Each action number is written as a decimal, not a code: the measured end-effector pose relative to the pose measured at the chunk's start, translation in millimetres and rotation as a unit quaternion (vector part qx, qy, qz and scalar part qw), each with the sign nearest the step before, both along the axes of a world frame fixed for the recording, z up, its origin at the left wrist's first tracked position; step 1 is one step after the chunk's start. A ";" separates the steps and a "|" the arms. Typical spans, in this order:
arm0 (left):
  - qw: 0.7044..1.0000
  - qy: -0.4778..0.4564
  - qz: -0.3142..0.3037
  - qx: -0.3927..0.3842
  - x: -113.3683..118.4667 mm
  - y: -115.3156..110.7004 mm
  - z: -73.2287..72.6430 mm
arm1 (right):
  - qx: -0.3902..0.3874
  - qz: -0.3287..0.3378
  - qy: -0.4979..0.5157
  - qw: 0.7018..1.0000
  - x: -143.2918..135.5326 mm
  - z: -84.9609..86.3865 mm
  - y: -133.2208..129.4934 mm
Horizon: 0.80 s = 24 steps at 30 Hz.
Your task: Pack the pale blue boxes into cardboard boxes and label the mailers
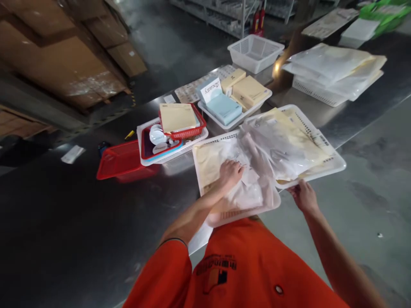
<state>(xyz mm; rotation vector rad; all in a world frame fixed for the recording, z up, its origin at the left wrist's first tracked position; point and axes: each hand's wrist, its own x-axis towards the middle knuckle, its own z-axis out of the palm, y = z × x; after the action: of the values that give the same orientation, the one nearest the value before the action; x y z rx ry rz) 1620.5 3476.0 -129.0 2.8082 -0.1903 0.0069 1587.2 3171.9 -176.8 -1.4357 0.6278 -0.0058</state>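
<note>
My left hand (pixel 230 173) is closed, its fingers curled on a clear plastic bag (pixel 247 192) inside the nearer white basket (pixel 214 220). That basket sits at the table edge, right against my body. My right hand (pixel 303 194) grips the near rim of a second white basket (pixel 334 160), to the right. Its fingertips are partly hidden beneath the rim. This second basket holds pale yellow packets in clear plastic bags (pixel 282 145), and some of the plastic hangs over into the nearer basket.
Beyond stand a white tray of light blue and beige boxes (pixel 224 109), stacked red and white baskets (pixel 192 128), a red tray (pixel 122 158) and a white basket (pixel 255 53). Bagged packets (pixel 334 64) pile at the right. Cardboard boxes (pixel 64 47) rise at the left, past the metal table (pixel 96 222).
</note>
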 end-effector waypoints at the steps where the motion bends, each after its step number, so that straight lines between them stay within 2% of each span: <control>1: 0.999 0.025 -0.009 0.023 5.1 -10.0 -0.3 | 0.008 0.009 0.013 1.000 -3.7 -1.2 -0.9; 4: 0.997 0.054 -0.018 0.048 5.7 -23.6 -3.8 | -0.001 0.002 0.048 0.999 -2.4 1.4 -19.7; 6: 0.997 0.054 -0.032 0.047 -2.8 -20.5 -7.2 | -0.097 -0.036 0.052 0.993 10.5 10.6 -43.6; 8: 0.996 0.049 -0.060 0.050 -12.7 -12.7 -11.3 | -0.256 -0.072 0.039 0.963 33.4 26.1 -70.1; 10: 0.994 0.033 -0.092 0.049 -20.7 -4.7 -15.4 | -0.396 -0.070 0.020 0.916 64.3 44.9 -92.7; 12: 0.993 0.011 -0.108 0.040 -27.0 1.9 -17.3 | -0.459 -0.040 0.008 0.888 98.0 62.0 -107.0; 14: 0.995 -0.016 -0.095 0.022 -33.5 8.8 -16.0 | -0.495 0.006 0.023 0.868 128.2 73.4 -111.8; 17: 0.996 -0.078 -0.049 -0.010 -45.4 24.3 -11.3 | -0.531 0.059 0.062 0.843 156.1 78.4 -103.1; 19: 0.993 -0.111 -0.024 -0.020 -53.6 37.5 -10.7 | -0.562 0.083 0.050 0.821 160.2 75.8 -88.6; 21: 0.994 -0.110 -0.016 -0.022 -60.5 48.9 -13.9 | -0.591 0.115 0.002 0.799 153.8 69.7 -67.4; 24: 0.997 -0.069 -0.014 -0.029 -66.2 56.4 -22.8 | -0.601 0.200 -0.071 0.771 131.2 53.9 -28.0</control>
<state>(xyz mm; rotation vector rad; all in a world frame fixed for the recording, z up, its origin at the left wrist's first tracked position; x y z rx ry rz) 1554.3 3532.4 -151.8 2.7480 -0.2584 0.1964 1718.4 3143.9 -122.9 -2.7735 0.1041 -0.2145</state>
